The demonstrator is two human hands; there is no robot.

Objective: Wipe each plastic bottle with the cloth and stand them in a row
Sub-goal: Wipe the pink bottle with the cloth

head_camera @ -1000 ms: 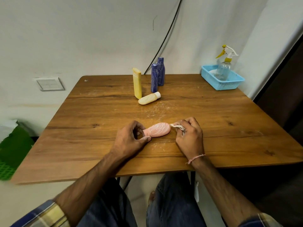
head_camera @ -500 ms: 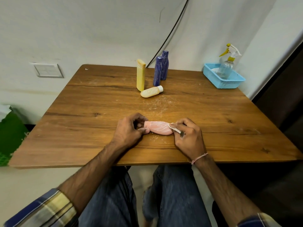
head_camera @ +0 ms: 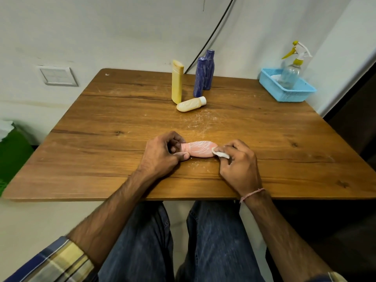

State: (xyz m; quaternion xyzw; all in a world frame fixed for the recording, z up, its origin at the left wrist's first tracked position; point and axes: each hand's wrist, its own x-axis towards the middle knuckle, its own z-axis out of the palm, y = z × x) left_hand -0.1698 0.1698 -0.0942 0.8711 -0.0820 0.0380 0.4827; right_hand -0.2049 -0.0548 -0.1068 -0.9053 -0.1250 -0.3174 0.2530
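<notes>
Pink bottle [head_camera: 200, 149] between left grip [head_camera: 162, 154] and right grip [head_camera: 239, 166] with cloth [head_camera: 221, 154]

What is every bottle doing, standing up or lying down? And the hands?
pink bottle: lying down, streaked white, neck end held by left hand.
cloth: bunched, pinched by right hand against pink bottle.
tall yellow bottle: standing.
near blue bottle: standing.
far blue bottle: standing.
cream bottle: lying down, capped.
spray bottle: standing in blue basket.

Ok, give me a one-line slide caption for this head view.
Left hand steadies a pink bottle lying on the table while the right hand holds a white cloth against it.
</notes>
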